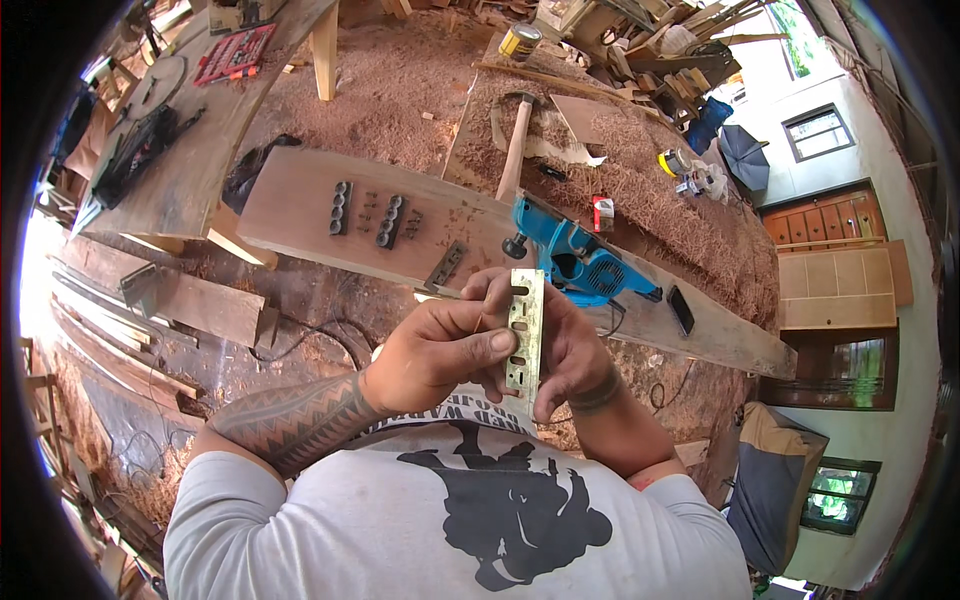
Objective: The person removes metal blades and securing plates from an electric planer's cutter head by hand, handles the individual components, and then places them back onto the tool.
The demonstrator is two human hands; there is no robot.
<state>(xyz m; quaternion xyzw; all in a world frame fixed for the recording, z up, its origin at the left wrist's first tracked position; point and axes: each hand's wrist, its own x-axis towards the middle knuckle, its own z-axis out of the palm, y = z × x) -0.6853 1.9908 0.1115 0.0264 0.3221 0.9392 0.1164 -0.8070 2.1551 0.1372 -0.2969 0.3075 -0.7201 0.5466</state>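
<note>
Upright between my hands, in front of my chest, is a slotted brass-coloured metal plate (524, 330). My left hand (435, 345) pinches its left edge, the thumb lying across the face near a slot. My right hand (570, 350) is closed around its right side from behind, with some fingers hidden. Beyond them a blue electric planer (580, 255) rests on a long wooden board (285, 200). A darker slotted plate (447, 264) lies on the board left of the planer. Farther left are two dark bars with round bolt heads (340, 208) and several small bolts (412, 224).
A hammer (516, 145) leans past the board's far edge. A smartphone (680, 310) lies right of the planer. Wood shavings (380, 120) cover the floor. At the far left stands a workbench (200, 130) with a red tool case (234, 54); cut timber (180, 295) lies below it.
</note>
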